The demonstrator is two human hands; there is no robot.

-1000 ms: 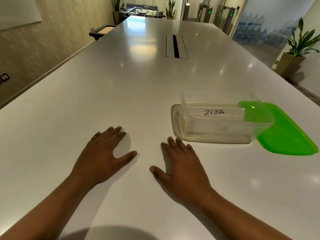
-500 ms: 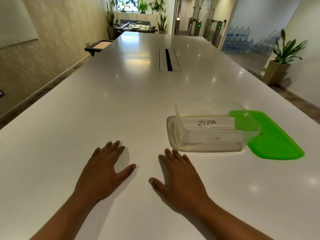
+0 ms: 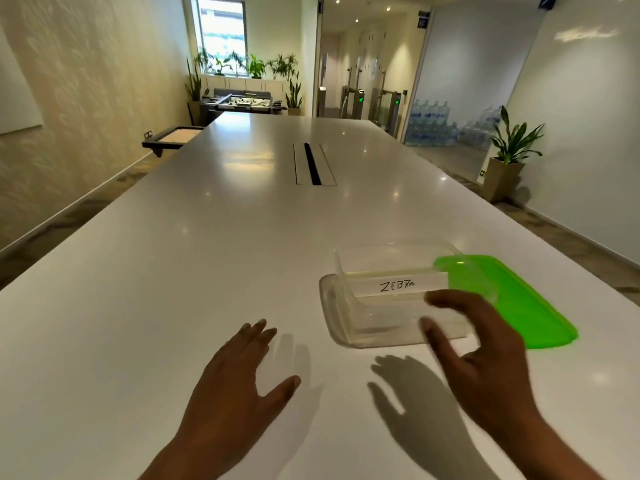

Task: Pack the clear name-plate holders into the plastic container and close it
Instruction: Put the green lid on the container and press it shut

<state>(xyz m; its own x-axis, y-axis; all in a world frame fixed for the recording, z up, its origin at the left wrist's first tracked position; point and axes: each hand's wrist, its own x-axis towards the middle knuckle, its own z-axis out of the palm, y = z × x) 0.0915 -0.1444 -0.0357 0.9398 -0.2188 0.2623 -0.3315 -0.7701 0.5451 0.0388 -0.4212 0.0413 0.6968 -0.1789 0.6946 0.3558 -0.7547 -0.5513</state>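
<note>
A clear plastic container [image 3: 349, 306] stands on the white table right of centre. Inside it leans a clear name-plate holder [image 3: 398, 286] with a white card reading ZEBRA. The green lid [image 3: 519, 299] lies flat on the table, partly under the container's right side. My right hand [image 3: 481, 344] hovers above the table at the container's near right corner, fingers spread and holding nothing. My left hand [image 3: 235, 386] is raised just off the table, left of the container, fingers straight.
The long white table [image 3: 173, 271] stretches far ahead, with a cable slot [image 3: 313, 164] in its middle. A potted plant [image 3: 509, 157] stands on the floor to the right. A dark tray table [image 3: 173, 138] sits past the table's left edge.
Both hands lifted off the table. My right hand moved forward and right to the container's near corner. The camera tilted up, showing more of the room.
</note>
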